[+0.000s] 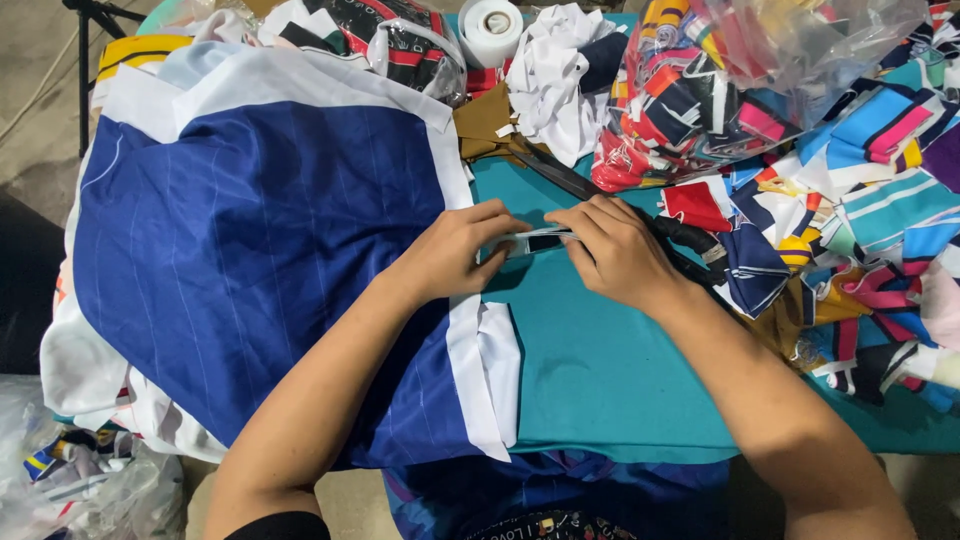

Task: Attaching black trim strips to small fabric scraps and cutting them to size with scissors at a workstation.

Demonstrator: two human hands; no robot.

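**Inspector:** Head view, nearest first: dark patterned cloth (560, 500) at the bottom edge, then the forearms. The blue garment (250, 250) with white bands lies spread on the teal table (600, 380).

**Clerk:** The hands?

**Inspector:** Left hand (450, 255) and right hand (615, 250) both pinch a small pale strip (530, 241), held between them just above the table beside the garment's edge.

**Clerk:** Risks?

**Inspector:** The strip could slip or crease under uneven pull. The black scissors (690, 238) lie half hidden under the right hand, and what the strip is cannot be made out.
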